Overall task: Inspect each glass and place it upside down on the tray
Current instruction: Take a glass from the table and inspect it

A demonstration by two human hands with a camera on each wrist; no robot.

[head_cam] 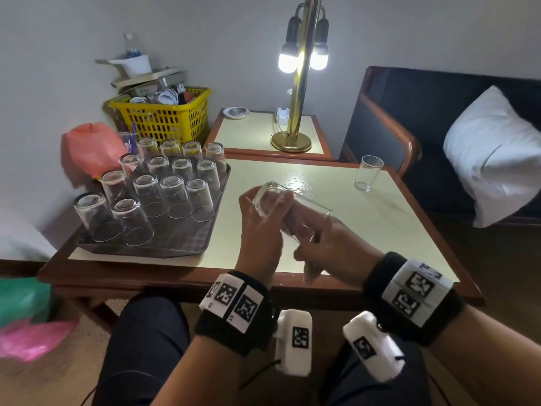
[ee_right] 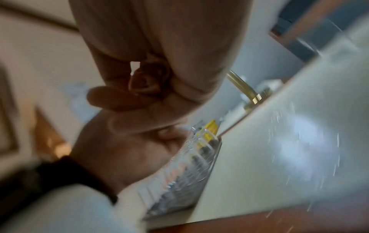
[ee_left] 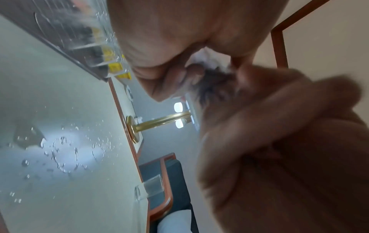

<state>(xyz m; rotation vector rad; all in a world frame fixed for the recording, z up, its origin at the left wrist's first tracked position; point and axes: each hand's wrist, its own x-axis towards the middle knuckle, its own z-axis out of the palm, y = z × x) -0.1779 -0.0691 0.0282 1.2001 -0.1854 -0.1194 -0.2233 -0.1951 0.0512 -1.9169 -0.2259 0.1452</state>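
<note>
The tray (head_cam: pixel 187 244) sits at the table's (head_cam: pixel 380 230) left edge. Inverted glasses (head_cam: pixel 172 194) fill its far and left parts, standing close together with little gap between them. Bare tray surface remains along the near right edge. Between tray and upright glass (head_cam: pixel 367 174) at the far right, the tabletop is open. Both hands (head_cam: pixel 292 230) hold a glass above the near centre, blocking that zone. A lamp (head_cam: pixel 295 112) stands beyond the far edge.
</note>
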